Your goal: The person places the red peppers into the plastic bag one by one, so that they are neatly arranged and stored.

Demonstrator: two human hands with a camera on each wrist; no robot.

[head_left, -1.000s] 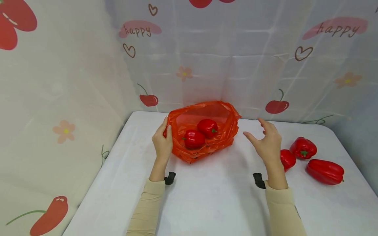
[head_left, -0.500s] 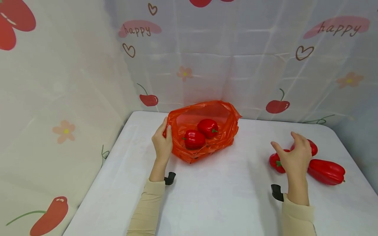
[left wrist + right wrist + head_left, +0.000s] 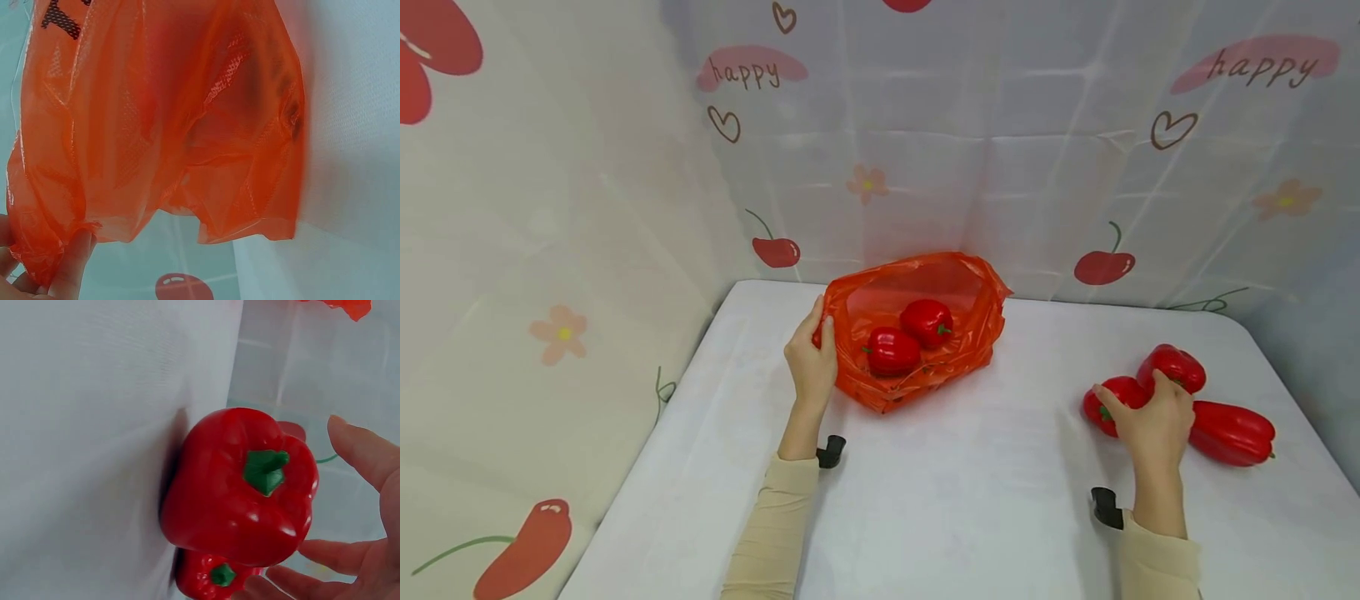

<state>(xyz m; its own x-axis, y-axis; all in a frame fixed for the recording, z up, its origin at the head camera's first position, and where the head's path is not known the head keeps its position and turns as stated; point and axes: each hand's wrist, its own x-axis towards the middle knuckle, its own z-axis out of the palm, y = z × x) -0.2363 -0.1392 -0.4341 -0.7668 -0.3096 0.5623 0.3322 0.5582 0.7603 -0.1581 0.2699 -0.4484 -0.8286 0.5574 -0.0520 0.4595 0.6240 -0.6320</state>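
An orange-red plastic bag (image 3: 917, 383) stands with its mouth wide at the back middle of the table. My left hand (image 3: 812, 362) pinches the bag's left edge; the left wrist view shows the thin film bunched between thumb and fingers. Two red bell peppers, a front one (image 3: 892, 351) and a back one (image 3: 927, 322), lie inside. At the right, my right hand (image 3: 1153, 425) is spread over a bell pepper (image 3: 237, 487) with a green stem. In the right wrist view the thumb is apart from this pepper, while fingertips reach its lower side.
Behind that pepper lies another bell pepper (image 3: 1176, 367), and a longer red pepper (image 3: 1232, 433) lies to the right of my hand. The white table (image 3: 970, 500) meets a printed curtain (image 3: 925, 167) along its back edge.
My right hand has moved right and down, from beside the bag to the peppers at the right. My left hand keeps its grip on the bag, which has stayed in place.
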